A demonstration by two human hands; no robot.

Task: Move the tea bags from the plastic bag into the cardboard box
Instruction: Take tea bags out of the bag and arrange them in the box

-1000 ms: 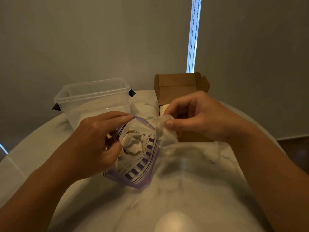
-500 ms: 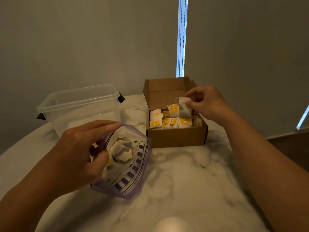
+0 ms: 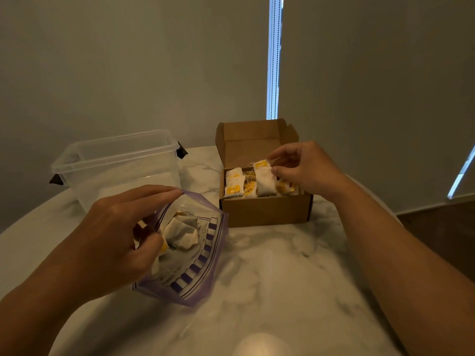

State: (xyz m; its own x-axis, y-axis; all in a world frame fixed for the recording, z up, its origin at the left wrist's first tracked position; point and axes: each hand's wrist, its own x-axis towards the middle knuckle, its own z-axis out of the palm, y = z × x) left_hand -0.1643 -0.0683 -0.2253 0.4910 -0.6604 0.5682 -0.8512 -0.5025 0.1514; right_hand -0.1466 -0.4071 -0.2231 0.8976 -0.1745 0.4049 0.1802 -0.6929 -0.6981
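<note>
Surface: white marbled table (image 3: 270, 278), rounded at its edges, filling the near part of my view.
Left hand: my left hand (image 3: 110, 242) grips the plastic bag (image 3: 198, 265) at its mouth, with the thumb on the near lip and the fingers stretched along the far lip, so the mouth gapes toward the right.
Plastic bag: clear with purple edging and a printed purple pattern. It is tilted, with its lower corner on the table, nearer to me than the box.
Bag contents: I see a few pale tea bags (image 3: 182, 232) bunched inside, one yellow tag showing beside my thumb.
Right hand: my right hand (image 3: 305, 168) pinches one tea bag (image 3: 266, 179) by its top edge, next to its yellow tag.
Held tea bag: it hangs upright over the open box. I cannot tell whether its lower end touches the ones below.
Cardboard box: the brown cardboard box (image 3: 264, 210) stands on the table just beyond the bag, lid flipped up at the back.
Box contents: packed tea bags (image 3: 235, 182) with yellow tags, mostly to the left of the held one.
Container: a clear plastic container (image 3: 120, 165) with dark side clips sits at far left, no lid.
Backdrop: grey blinds (image 3: 128, 60) with a bright strip of daylight (image 3: 273, 57) between them.
</note>
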